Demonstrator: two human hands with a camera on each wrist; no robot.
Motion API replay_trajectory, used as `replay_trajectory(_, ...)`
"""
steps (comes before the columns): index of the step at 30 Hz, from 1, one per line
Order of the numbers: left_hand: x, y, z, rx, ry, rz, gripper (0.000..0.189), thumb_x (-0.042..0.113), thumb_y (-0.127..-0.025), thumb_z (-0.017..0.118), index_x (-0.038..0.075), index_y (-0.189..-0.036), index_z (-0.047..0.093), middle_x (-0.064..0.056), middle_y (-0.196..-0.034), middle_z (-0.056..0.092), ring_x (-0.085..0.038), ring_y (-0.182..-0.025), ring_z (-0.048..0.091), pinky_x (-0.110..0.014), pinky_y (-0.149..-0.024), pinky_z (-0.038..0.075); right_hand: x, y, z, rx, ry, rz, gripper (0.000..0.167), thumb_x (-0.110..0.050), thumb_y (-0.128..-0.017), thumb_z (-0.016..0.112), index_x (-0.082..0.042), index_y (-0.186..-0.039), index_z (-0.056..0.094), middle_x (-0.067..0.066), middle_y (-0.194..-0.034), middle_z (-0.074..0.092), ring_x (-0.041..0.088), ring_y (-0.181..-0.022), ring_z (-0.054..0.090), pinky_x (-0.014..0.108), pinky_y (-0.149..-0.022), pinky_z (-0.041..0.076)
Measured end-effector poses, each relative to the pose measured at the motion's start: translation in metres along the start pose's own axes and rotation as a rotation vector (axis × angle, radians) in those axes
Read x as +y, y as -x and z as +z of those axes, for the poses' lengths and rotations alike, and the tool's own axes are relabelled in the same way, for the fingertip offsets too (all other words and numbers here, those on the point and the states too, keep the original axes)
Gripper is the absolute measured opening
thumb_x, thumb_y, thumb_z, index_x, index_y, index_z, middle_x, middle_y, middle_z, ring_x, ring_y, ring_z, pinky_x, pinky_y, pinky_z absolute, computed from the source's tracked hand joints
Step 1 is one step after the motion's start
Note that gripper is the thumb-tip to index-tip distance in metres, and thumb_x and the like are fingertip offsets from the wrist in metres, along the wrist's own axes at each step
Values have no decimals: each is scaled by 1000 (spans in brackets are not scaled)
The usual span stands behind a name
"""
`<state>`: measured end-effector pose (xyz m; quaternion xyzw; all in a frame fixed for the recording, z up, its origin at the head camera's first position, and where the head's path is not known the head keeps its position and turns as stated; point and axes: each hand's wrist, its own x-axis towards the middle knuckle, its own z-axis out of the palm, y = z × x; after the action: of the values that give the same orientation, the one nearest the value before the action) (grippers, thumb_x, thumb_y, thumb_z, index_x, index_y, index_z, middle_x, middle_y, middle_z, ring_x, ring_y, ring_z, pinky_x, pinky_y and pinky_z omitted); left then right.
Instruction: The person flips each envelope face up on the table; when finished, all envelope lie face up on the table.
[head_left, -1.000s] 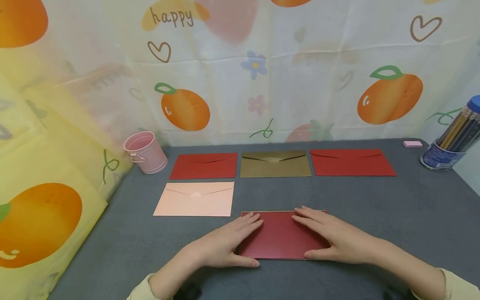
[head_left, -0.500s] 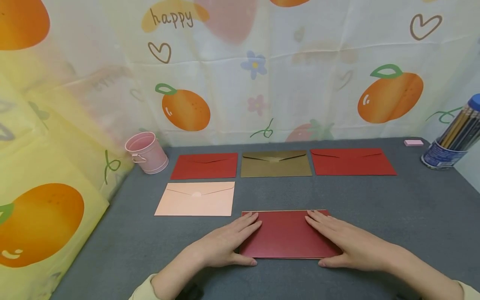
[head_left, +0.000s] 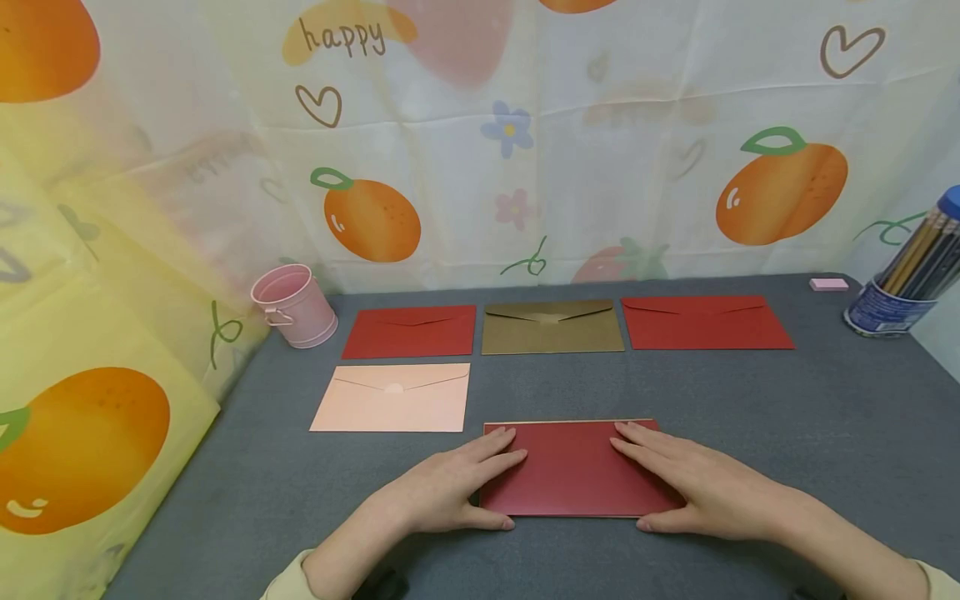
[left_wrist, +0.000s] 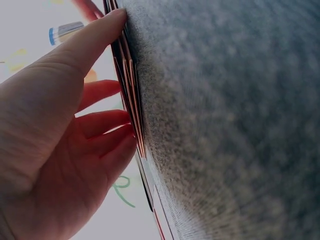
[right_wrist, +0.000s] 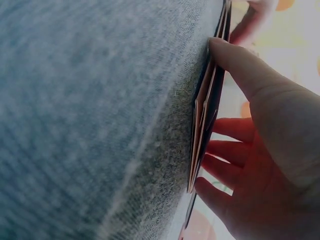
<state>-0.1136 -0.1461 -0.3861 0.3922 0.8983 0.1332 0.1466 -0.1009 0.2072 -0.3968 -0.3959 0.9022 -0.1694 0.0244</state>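
A dark red envelope point(head_left: 570, 479) lies on top of a small stack near the table's front. In both wrist views the layered edges of the stack point(left_wrist: 131, 95) show as several thin sheets, slightly fanned. My left hand point(head_left: 450, 492) rests at its left end, fingers laid over the top and thumb at the near edge. At the right end, my right hand point(head_left: 712, 483) lies the same way, its thumb point(right_wrist: 235, 57) against the near edge. Fingers of both hands are extended and relaxed.
Behind lie a red envelope point(head_left: 408, 333), a gold envelope point(head_left: 552, 335), another red envelope point(head_left: 705, 325) and a pink envelope point(head_left: 393, 408). A pink bucket point(head_left: 296, 308) stands back left. At back right are a pink eraser point(head_left: 828, 285) and a pencil holder point(head_left: 888, 310).
My right hand has slid to the right along the stack, from over its top toward its right end, then stayed there. The left hand has barely moved.
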Motion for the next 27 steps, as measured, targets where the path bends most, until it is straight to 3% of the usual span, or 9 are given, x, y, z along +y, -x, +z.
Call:
replay_trajectory(7, 0, 0, -2, 26, -1, 33, 69, 48, -88, 68, 19, -147, 46, -7, -156, 32, -18, -144, 28, -38, -108, 37, 1, -2, 0, 38, -17, -11, 74, -59, -88, 62, -17, -147, 46, 5, -151, 41, 25, -132, 46, 48, -92, 49)
replay_trajectory(13, -2, 0, -4, 42, 20, 50, 62, 50, -90, 65, 22, -144, 50, -5, -153, 38, -16, -141, 32, -40, -106, 40, 2, -3, -4, 23, -56, 34, 69, -61, -86, 62, -21, -142, 53, 1, -148, 46, 23, -129, 49, 46, -92, 50)
replay_trajectory(20, -6, 1, -6, 154, 47, 137, 51, 47, -91, 63, 20, -135, 60, -1, -143, 51, -11, -133, 44, -35, -101, 45, 4, -3, -7, 91, -95, 18, 56, -55, -86, 68, -28, -134, 59, -6, -138, 55, 17, -123, 55, 42, -87, 52)
replay_trajectory(27, -9, 0, -8, 299, 92, 171, 38, 43, -93, 64, 22, -124, 67, 6, -128, 63, -5, -116, 58, -28, -93, 49, 7, -5, -11, 198, -198, -3, 41, -39, -86, 74, -31, -125, 64, -10, -126, 63, 9, -112, 62, 34, -83, 54)
